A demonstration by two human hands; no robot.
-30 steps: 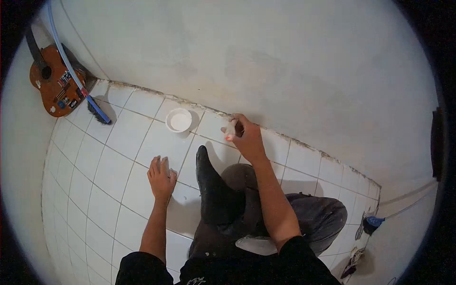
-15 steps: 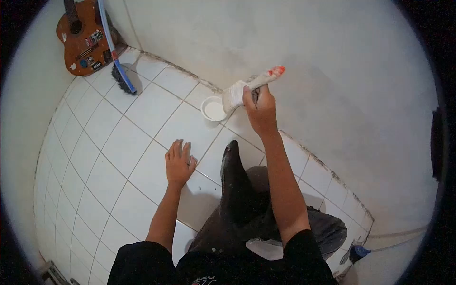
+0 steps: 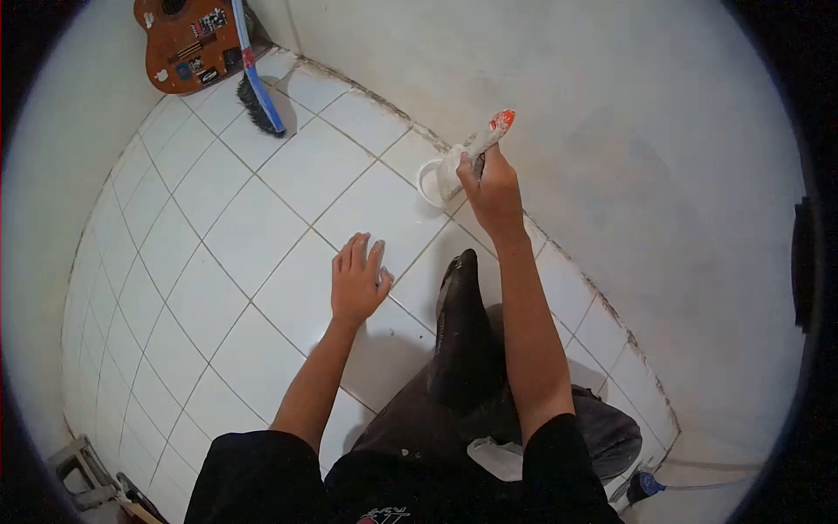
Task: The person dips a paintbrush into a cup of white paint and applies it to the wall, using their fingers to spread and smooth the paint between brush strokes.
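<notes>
An orange-brown acoustic guitar (image 3: 185, 51), its body dotted with stickers, leans in the corner of a tiled room, partly crossed by the pale blue handle of a broom (image 3: 263, 106) whose dark bristles meet the floor (image 3: 188, 262). Nearer, a person's dark-clad foot (image 3: 461, 319) juts up between the two forearms, its toe just short of a round white bowl (image 3: 422, 189) near the foot of the wall (image 3: 611, 131). At the lower left stands a greyish frame (image 3: 87, 489), cut off by the person's black sleeve; at the lower right lies a blue-topped object (image 3: 646, 486) (too small to identify). The right hand (image 3: 496, 183) has its fingers closed around the handle of a flat paintbrush (image 3: 480, 140), which slants down to the left, its broad whitened head hiding part of the bowl; whether the bristles touch the rim cannot be told. The left hand (image 3: 356, 279) is palm down at the tiles, left of the foot, its fingers loosely parted. The brush handle is crusted with white and tipped in red-orange, and the bowl shows white within. The floor is glossy square white tile ruled with dark joints, while the wall is matte and patchily grey, stained brown along its ragged lower edge.
</notes>
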